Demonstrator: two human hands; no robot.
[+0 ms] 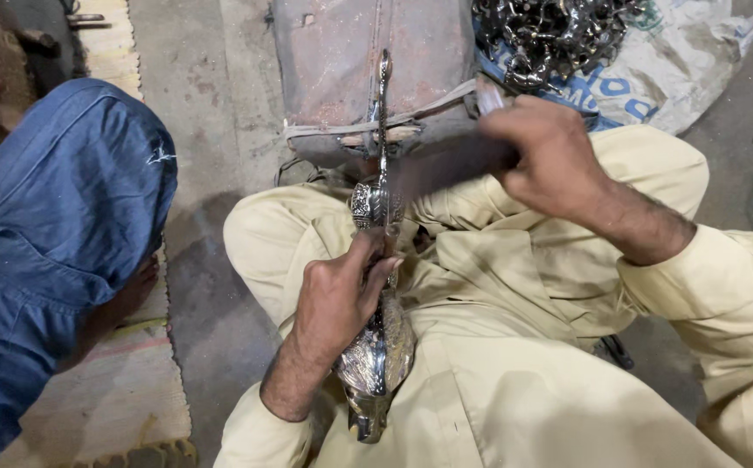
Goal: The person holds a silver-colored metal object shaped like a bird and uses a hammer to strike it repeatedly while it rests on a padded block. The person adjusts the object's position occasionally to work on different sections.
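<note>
My left hand (339,299) grips the neck of a shiny, ornate silver metal piece (378,351) that lies along my lap, its thin upper end (383,95) resting on a worn block (376,69) ahead of me. My right hand (545,156) is closed on a dark tool (450,165), blurred with motion, held across the piece's upper part. I sit cross-legged in pale yellow clothes.
At my left, another person's knee in blue cloth (56,225) rests on a woven mat (116,390). At the back right, a heap of shiny metal parts (550,35) lies on a white sack (680,65). The ground is bare concrete (194,104).
</note>
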